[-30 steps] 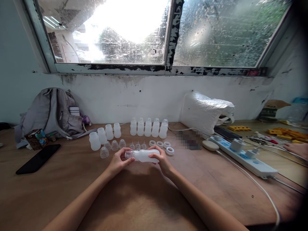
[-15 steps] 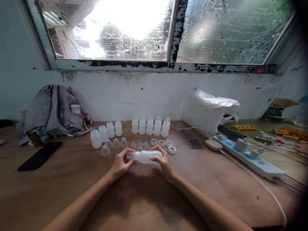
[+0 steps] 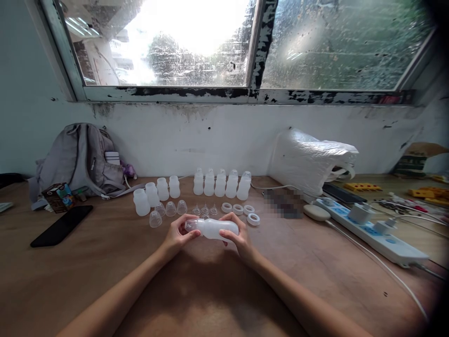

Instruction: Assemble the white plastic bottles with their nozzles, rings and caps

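Observation:
A milky-white baby bottle (image 3: 220, 229) lies on its side between my hands, above the table. My left hand (image 3: 178, 234) grips the clear cap (image 3: 192, 225) at its top end, thumb in front. My right hand (image 3: 238, 236) is wrapped round the bottle's body near the base. Just beyond, several clear caps (image 3: 170, 208) stand to the left, small clear nipples (image 3: 205, 209) in the middle, and white collar rings (image 3: 253, 219) to the right. Behind these are open bottles (image 3: 141, 203) at left and a row of capped bottles (image 3: 220, 183).
On the left are a grey backpack (image 3: 79, 159), a small carton (image 3: 58, 196) and a black phone (image 3: 62, 225). A white plastic bag (image 3: 312, 157) leans by the wall. A power strip (image 3: 372, 231) with cables and a white puck-shaped device (image 3: 316, 212) lie at right.
Both hands keep their hold on the bottle, whose base end now tips slightly lower. The view has shifted a little, and another person's hand at the right edge is out of sight.

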A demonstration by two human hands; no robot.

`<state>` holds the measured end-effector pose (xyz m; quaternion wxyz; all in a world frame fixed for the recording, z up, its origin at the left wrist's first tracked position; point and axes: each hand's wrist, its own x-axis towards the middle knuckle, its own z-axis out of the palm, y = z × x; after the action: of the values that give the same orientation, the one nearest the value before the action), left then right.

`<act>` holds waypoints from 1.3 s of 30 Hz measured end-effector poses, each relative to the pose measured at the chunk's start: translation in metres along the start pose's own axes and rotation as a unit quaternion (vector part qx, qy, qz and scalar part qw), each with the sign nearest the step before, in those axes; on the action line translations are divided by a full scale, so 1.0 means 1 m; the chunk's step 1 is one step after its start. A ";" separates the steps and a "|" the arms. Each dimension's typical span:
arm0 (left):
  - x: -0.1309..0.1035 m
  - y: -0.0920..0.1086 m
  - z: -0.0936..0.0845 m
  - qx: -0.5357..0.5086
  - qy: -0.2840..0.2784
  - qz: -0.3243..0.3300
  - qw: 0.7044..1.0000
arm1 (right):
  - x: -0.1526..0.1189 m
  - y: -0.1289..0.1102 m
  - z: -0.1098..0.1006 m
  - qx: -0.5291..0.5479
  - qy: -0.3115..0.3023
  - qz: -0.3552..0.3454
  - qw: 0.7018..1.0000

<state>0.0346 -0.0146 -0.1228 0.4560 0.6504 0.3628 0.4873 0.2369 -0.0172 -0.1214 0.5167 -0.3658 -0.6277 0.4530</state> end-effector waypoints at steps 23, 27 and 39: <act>0.005 0.014 0.022 0.116 0.033 0.111 0.987 | -0.006 0.018 0.033 -0.173 -0.127 -0.087 0.973; 0.009 0.027 0.017 0.181 0.014 0.117 0.976 | -0.007 0.013 0.031 -0.140 -0.133 -0.089 0.977; 0.139 0.091 -0.065 0.388 0.043 -0.053 0.919 | -0.006 0.023 0.028 -0.162 -0.052 -0.054 0.984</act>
<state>0.0105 0.0993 0.0129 0.1772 0.7346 0.5768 0.3103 0.2103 -0.0208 -0.1463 0.4412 -0.3859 -0.7376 0.3353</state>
